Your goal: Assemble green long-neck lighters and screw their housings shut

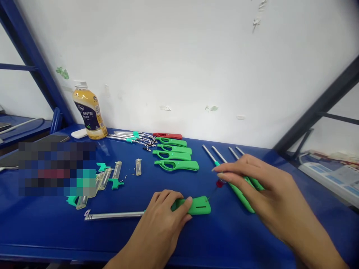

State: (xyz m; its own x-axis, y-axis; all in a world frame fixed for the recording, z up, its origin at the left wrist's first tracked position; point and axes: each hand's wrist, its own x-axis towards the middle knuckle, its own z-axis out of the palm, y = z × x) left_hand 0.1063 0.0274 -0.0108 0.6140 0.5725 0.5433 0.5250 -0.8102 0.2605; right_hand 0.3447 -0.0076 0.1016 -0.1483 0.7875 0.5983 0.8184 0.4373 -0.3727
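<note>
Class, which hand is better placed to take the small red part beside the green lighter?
The right hand: its fingertips sit right at the red part. The left hand is occupied, gripping the lighter.

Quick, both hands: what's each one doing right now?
Left hand: closed on the green lighter body.
Right hand: fingertips at the small red part; a grip cannot be told.
</note>
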